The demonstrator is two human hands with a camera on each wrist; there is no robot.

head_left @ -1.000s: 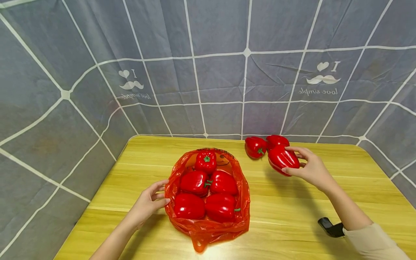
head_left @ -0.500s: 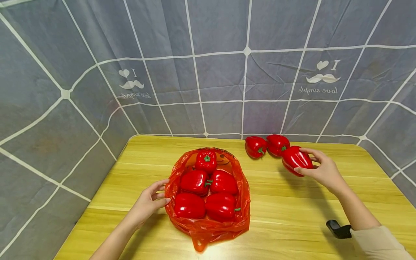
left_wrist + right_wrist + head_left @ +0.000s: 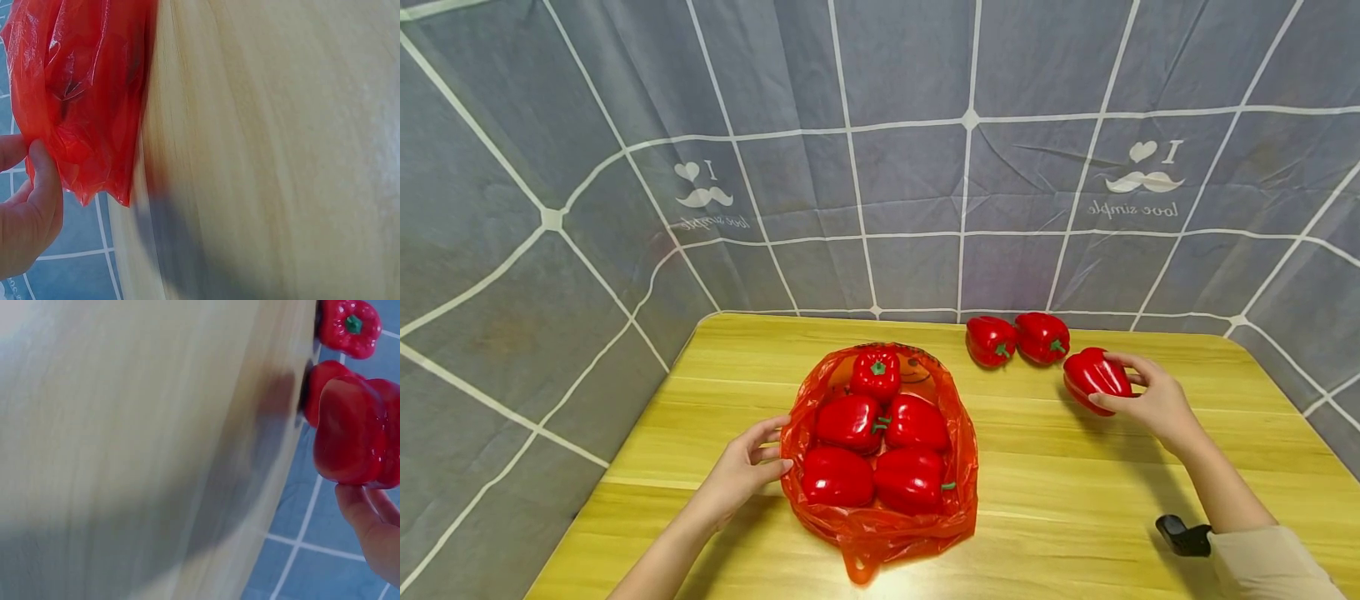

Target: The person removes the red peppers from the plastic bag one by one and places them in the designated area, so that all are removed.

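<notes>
My right hand (image 3: pixel 1156 404) grips a glossy red bell pepper (image 3: pixel 1093 379) between thumb and fingers, right of two more peppers. In the right wrist view that pepper (image 3: pixel 353 431) is seen raised above the tabletop, its stem hidden. My left hand (image 3: pixel 747 462) pinches the left edge of a red plastic bag (image 3: pixel 958 492) that stands with its mouth wide. Inside the bag lie several red bell peppers (image 3: pixel 838 477), some showing green stems. The left wrist view has the thumb and fingers (image 3: pixel 47 178) on the crinkled side of the bag (image 3: pixel 87 112).
Two red bell peppers (image 3: pixel 990 342) lie side by side at the table's back edge. The wooden table (image 3: pixel 1045 500) is backed by a grey-blue checked cloth (image 3: pixel 910 192). A black curved piece (image 3: pixel 1183 535) sticks out at my right wrist by the sleeve.
My right hand has carried its pepper to the right, away from the two peppers at the back, uncovering the nearer one's stem. My left hand and the bag have stayed put.
</notes>
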